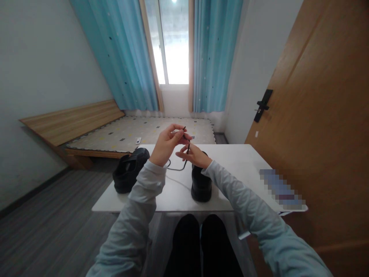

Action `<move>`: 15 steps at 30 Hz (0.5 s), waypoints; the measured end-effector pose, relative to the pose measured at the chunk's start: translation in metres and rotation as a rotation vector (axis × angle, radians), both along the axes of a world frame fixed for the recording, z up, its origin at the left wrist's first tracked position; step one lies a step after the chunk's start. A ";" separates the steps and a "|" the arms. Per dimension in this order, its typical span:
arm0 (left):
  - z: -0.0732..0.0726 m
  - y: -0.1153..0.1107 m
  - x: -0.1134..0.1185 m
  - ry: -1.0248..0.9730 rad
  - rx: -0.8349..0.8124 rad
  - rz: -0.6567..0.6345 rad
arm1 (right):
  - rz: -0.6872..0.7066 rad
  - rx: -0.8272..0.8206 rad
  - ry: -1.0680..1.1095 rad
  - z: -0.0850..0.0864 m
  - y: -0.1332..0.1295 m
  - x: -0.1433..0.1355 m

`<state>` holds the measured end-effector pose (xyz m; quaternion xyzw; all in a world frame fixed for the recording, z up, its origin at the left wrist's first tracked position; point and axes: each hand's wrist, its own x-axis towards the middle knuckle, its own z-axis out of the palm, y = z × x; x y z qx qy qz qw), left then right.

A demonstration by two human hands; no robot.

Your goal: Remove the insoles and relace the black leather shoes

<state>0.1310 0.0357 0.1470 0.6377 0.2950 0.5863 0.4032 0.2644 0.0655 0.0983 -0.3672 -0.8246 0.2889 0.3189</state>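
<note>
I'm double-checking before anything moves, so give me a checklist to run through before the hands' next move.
1. Left hand on the black lace: ok, pinched between thumb and fingers.
2. Right hand gripping the lace: cannot tell; it passes by the fingers.
3. Lace pulled straight: not ok, it curves loosely below the hands.
4. Right-side shoe on the white table: ok.
5. Left-side shoe on the table: ok.
</note>
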 end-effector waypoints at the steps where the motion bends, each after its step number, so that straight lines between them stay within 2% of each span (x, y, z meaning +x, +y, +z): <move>1: 0.001 -0.006 0.004 0.010 -0.011 -0.012 | 0.007 0.022 -0.004 0.003 0.000 -0.003; 3: 0.003 -0.015 0.009 0.002 0.004 0.030 | -0.049 0.122 -0.049 0.007 0.001 -0.007; 6: 0.007 -0.026 0.000 -0.118 0.089 0.185 | -0.175 0.256 -0.161 0.006 0.003 -0.006; 8: 0.013 -0.035 -0.014 -0.243 0.118 0.247 | -0.215 0.280 -0.233 0.003 0.004 -0.002; 11: 0.023 -0.053 -0.040 -0.410 0.115 0.257 | -0.219 0.279 -0.320 -0.003 0.004 0.006; 15: 0.035 -0.089 -0.071 -0.467 0.186 0.354 | -0.205 0.316 -0.448 -0.010 0.001 0.013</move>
